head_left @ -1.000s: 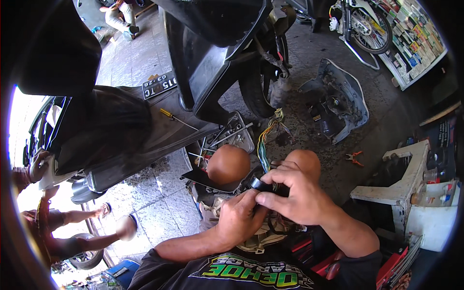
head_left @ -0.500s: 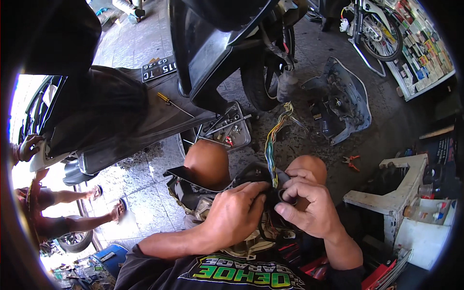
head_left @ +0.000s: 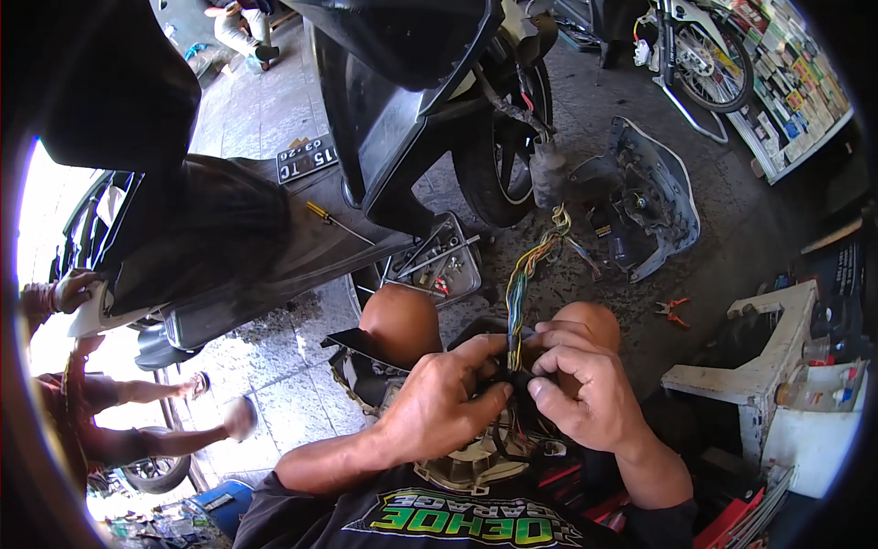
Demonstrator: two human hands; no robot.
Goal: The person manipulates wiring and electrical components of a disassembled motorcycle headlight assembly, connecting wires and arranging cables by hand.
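1. Head view, centre: the left hand (head_left: 439, 407) is closed, its thumb and fingers pinched on the base of a wiring harness (head_left: 521, 284) just above the person's lap.
2. The right hand (head_left: 585, 389) is closed too, its fingers curled round the same bundle from the other side; the two hands touch at the fingertips, with a small black part between them that is too hidden to make out.
3. The wiring harness is a bunch of yellow, green and blue wires. It rises from between the hands, passes between the person's two bare knees and fans out loose over the concrete floor (head_left: 732, 229).
4. Under the hands, in the lap, lies a round pale housing (head_left: 466, 467), partly covered by the wrists.
5. Beyond the knees, on the floor, sits a metal tray of tools (head_left: 439, 261), just beside the front wheel (head_left: 498, 169) of a black scooter.
6. A yellow-handled screwdriver (head_left: 334, 220) rests on the dark scooter footboard, left of the tray.
7. To the right of the wheel lies a grey body panel (head_left: 658, 197), removed and tilted on the floor; red-handled pliers (head_left: 672, 311) lie near it.
8. At the far right stands a white plastic stool (head_left: 759, 366).
9. At the left edge another person's hand (head_left: 69, 288) holds a scooter's white bodywork.
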